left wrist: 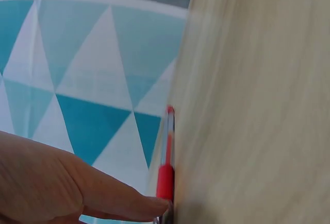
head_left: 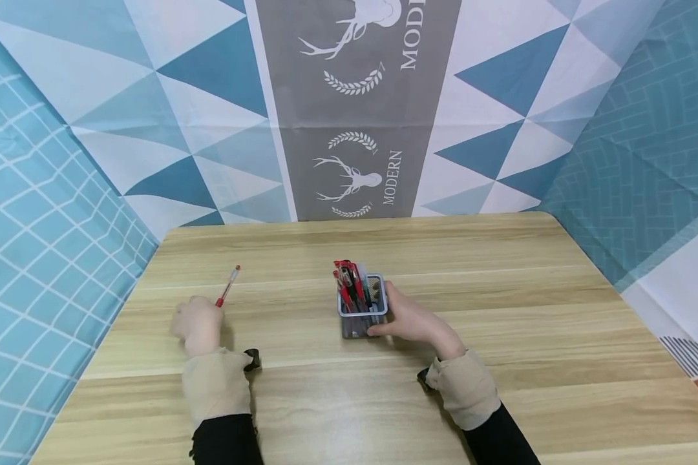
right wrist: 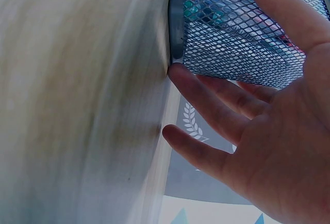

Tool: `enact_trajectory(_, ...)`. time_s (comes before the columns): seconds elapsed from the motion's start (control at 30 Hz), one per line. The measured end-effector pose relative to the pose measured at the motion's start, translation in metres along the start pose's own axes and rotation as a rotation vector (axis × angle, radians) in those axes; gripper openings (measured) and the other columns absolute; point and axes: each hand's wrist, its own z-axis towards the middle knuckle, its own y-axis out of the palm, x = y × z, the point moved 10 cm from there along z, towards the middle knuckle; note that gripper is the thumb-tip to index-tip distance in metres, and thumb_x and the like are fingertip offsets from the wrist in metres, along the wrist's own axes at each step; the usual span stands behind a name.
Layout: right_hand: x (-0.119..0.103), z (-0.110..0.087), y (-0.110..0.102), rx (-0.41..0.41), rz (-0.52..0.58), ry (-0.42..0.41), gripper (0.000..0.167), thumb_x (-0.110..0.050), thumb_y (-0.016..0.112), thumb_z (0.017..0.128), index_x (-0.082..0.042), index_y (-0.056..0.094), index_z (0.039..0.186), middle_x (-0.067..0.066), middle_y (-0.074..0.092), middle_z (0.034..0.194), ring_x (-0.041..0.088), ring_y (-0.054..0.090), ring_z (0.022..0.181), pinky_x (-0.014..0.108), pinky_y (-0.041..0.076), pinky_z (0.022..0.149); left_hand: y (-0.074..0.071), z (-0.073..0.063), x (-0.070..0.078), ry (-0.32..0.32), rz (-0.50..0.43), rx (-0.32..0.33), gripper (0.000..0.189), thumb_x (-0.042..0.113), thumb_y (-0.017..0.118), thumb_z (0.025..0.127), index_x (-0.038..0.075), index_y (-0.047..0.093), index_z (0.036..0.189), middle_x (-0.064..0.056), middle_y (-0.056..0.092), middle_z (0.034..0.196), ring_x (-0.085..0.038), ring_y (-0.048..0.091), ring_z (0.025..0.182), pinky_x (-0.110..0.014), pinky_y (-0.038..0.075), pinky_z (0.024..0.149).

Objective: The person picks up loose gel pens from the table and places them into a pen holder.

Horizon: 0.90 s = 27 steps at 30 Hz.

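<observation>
On the left part of the table lies a pen with a clear barrel and red grip (head_left: 229, 289). My left hand (head_left: 199, 323) is at its near end. In the left wrist view the thumb (left wrist: 121, 198) presses the red pen (left wrist: 165, 183) just below its red part; the other fingers are hidden. A dark mesh pen holder (head_left: 357, 326) stands upright near the middle, with several red and dark pens (head_left: 351, 284) in it. My right hand (head_left: 413, 318) holds its right side, thumb in front and fingers behind, seen also around the mesh (right wrist: 232, 54).
The wooden table (head_left: 326, 400) reaches back to a patterned cloth backdrop (head_left: 355, 129). Blue cloth (head_left: 46, 245) hangs along the left edge, and more cloth (head_left: 645, 129) is on the right. Dark wrist-worn pieces (head_left: 253, 360) sit beside the beige cuffs.
</observation>
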Motion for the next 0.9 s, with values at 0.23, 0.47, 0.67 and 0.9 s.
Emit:
enact_trajectory(0.23,-0.001,0.001,0.002,-0.005,0.012,-0.020,0.089,-0.027,0.077,0.070,-0.013,0.022,0.139,0.008,0.046,0.130,0.022,0.043,0.123,0.042,0.034,0.103,0.000,-0.001,-0.011,-0.003,-0.050,-0.002,0.030,0.009,0.044,0.081,-0.016,0.050,0.098,-0.039,0.045,0.101,-0.050,0.046,0.097,-0.054,0.043,0.077)
enact_trajectory(0.47,-0.001,0.001,0.001,-0.003,0.015,-0.028,0.089,-0.027,0.077,0.070,-0.012,0.022,0.139,0.009,0.046,0.131,0.024,0.042,0.123,0.043,0.033,0.104,-0.004,-0.001,-0.008,0.022,-0.049,0.016,0.025,0.010,0.045,0.081,-0.011,0.057,0.087,-0.035,0.055,0.093,-0.047,0.054,0.087,-0.048,0.047,0.064)
enact_trajectory(0.67,-0.001,0.001,0.001,-0.002,0.019,-0.028,0.092,-0.026,0.077,0.070,-0.010,0.020,0.140,0.011,0.045,0.133,0.025,0.041,0.124,0.043,0.032,0.104,-0.024,-0.005,0.001,0.035,-0.087,0.123,0.029,0.015,0.042,0.084,-0.010,0.057,0.079,-0.031,0.056,0.083,-0.044,0.056,0.077,-0.044,0.044,0.052)
enact_trajectory(0.9,-0.001,0.002,0.001,-0.004,0.002,-0.022,0.093,-0.027,0.077,0.070,-0.011,0.020,0.140,0.011,0.045,0.133,0.025,0.042,0.124,0.043,0.032,0.104,-0.060,-0.025,0.016,0.046,-0.241,0.381,0.033,0.011,0.034,0.086,-0.015,0.055,0.084,-0.034,0.051,0.093,-0.052,0.051,0.087,-0.057,0.041,0.062)
